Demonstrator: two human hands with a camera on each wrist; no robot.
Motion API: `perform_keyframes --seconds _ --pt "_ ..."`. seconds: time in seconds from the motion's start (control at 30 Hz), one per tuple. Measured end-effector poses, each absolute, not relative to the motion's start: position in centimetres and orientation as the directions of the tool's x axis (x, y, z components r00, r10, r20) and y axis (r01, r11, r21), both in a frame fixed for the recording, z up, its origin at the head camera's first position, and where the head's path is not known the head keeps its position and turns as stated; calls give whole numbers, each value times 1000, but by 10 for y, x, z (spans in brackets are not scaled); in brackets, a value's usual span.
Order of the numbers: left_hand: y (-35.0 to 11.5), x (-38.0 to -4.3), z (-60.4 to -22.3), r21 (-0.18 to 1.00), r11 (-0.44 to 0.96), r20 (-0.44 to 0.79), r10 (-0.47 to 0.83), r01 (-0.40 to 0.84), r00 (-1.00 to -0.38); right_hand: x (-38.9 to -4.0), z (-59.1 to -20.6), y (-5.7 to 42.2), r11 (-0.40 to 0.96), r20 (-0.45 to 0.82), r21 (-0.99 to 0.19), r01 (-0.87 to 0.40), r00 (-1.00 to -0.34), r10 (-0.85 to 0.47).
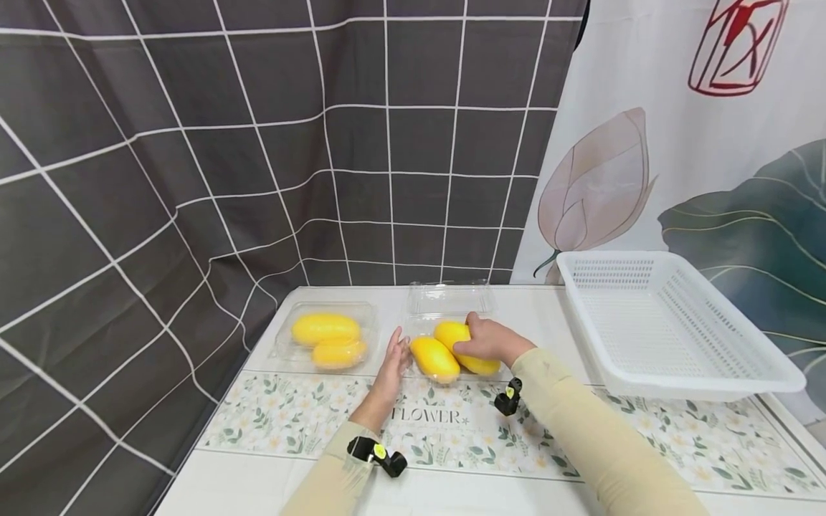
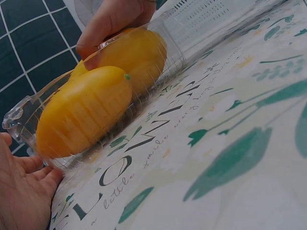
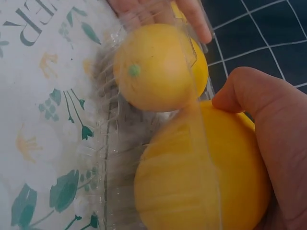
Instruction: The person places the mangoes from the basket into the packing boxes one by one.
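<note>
In the head view, a clear plastic clamshell box [image 1: 450, 299] stands with its lid raised at the back, two yellow mangoes inside. My right hand [image 1: 492, 340] grips the right mango [image 1: 482, 365] from above; the right wrist view shows the thumb [image 3: 240, 88] pressed on its skin. Beside it lies the left mango [image 1: 434, 358], its green stem end facing me. Against the box's left side my left hand [image 1: 386, 376] rests with fingers extended, and the left wrist view shows those fingers [image 2: 36, 167] by the plastic wall. The undersides of both fruits are hidden.
Another clear box [image 1: 285, 337] holding two yellow mangoes [image 1: 325, 328] stands on the left. On the right is a white perforated basket [image 1: 645, 322]. Under everything lies a white table [image 1: 219, 480] with a floral band, and a dark grid curtain [image 1: 419, 143] hangs behind.
</note>
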State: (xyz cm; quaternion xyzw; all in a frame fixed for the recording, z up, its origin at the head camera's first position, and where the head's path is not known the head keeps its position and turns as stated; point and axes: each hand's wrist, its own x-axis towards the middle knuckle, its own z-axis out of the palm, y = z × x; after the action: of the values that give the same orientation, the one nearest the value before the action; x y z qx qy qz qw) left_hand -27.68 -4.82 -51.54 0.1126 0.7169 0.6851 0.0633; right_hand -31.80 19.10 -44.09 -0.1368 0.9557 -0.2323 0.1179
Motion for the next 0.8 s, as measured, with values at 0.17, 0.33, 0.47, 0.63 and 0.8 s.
perform_keyframes --seconds 0.17,0.33,0.47,0.63,0.8 --pt "-48 -278 -514 996 28 74 258 84 -963 -317 -444 194 877 -54 -386 -285 -943 -329" --pt "-48 -278 -512 996 29 71 259 81 -963 -312 -450 198 906 175 -220 -361 -929 -327" --pt "-47 -277 -512 997 39 56 254 68 -966 -308 -457 205 901 244 -278 -332 -932 -268" --pt "-47 -278 -512 997 23 61 260 70 -964 -310 -465 213 871 191 -435 -228 -969 -158" --pt "-50 -281 -512 995 -32 94 250 89 -964 -318 -476 221 742 -4 -669 -36 -999 -52"
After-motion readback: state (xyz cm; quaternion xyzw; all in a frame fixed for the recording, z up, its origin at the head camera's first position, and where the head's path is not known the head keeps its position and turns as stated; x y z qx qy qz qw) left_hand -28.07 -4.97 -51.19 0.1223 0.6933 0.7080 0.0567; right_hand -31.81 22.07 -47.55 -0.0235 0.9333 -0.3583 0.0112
